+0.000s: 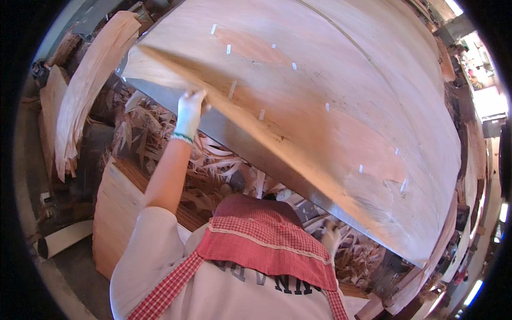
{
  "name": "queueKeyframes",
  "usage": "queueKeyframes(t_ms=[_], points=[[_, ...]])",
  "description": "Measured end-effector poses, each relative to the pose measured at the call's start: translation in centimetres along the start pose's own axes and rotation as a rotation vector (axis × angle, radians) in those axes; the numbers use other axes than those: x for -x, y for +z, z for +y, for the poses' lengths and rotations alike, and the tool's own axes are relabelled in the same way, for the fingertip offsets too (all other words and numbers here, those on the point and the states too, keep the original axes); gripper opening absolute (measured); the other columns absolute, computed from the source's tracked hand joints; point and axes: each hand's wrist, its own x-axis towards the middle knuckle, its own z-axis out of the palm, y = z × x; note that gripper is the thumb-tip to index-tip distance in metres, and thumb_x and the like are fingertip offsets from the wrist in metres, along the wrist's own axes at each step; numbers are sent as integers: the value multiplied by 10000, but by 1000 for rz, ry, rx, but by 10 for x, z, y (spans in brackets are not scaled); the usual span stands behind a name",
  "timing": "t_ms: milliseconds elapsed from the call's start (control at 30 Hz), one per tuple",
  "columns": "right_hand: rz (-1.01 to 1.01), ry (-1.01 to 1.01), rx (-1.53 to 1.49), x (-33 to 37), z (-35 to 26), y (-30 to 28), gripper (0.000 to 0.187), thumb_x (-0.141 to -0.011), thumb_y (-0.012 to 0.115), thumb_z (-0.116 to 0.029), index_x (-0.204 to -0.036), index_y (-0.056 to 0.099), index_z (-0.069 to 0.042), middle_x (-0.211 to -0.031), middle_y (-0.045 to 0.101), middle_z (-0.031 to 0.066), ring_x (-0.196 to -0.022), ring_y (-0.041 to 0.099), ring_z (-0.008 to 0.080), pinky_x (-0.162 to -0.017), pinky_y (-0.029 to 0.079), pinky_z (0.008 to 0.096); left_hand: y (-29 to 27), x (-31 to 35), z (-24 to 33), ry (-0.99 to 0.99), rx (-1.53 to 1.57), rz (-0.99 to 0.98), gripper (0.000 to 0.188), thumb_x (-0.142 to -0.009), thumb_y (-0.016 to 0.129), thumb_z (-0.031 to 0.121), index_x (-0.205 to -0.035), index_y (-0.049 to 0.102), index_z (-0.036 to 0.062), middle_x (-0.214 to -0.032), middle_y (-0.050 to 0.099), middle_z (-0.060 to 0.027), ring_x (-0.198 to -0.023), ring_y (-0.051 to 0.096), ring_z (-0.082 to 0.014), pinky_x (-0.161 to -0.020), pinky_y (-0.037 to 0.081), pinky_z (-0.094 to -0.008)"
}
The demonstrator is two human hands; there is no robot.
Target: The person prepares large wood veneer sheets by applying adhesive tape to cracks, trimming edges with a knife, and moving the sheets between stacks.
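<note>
A large, thin wood veneer sheet (352, 74) spreads over a grey tabletop (229, 130), with small strips of white tape (229, 49) dotted around reddish patches on it. Along the near side, the sheet's edge is lifted and curls up from the top. My left hand (188, 114), in a white glove with a green-edged cuff, pinches that raised edge toward the left. Low by the near table edge is my right hand (331, 234), partly hidden by my red checked apron (266, 234). Its fingers are blurred, and what they touch is unclear.
Shredded veneer scraps (213, 160) heap below the table's near edge. A long curved veneer strip (93, 90) stands at the left, with a wood panel (117, 213) leaning nearer to me. A thin curved strip (368, 56) runs across the sheet. More veneer (469, 181) lines the right.
</note>
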Motion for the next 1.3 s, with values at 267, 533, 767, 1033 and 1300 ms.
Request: queueKeyframes(t_ms=[267,533,767,1033,1300], points=[[-155,-733,509,-57,-85,99,342,-894,502,-286,-985,599,29,-978,588,321,-971,554,483,-856,435,529,52,0,99,217,217,-189,172,-838,690,127,-898,552,44,-791,575,-25,-652,561,-102,-561,524,-240],[80,-546,718,-162,-177,74,356,-919,465,-281,-1085,588,9,-1027,651,263,-993,632,401,-840,509,485,68,7,144,412,289,-298,140,-870,676,148,-846,588,41,-802,554,-37,-751,570,-113,-659,547,-242],[-110,-986,1107,-106,-154,134,240,-839,508,-153,-918,665,12,-907,662,254,-857,665,393,-724,541,470,54,2,145,446,303,-246,120,-893,654,152,-863,627,38,-779,549,-28,-721,558,-98,-654,532,-236],[-624,-842,790,-41,-161,206,424,-923,408,-333,-1031,565,45,-1026,604,312,-992,571,476,-887,448,498,49,38,168,663,194,-358,143,-912,605,209,-888,617,69,-717,547,8,-646,542,-78,-582,496,-230],[-214,-985,724,-101,-307,271,299,-914,494,-283,-977,549,4,-948,636,291,-921,607,475,-834,483,523,27,19,156,444,180,-236,194,-891,669,221,-872,608,38,-730,618,-28,-598,611,-100,-578,526,-216]])
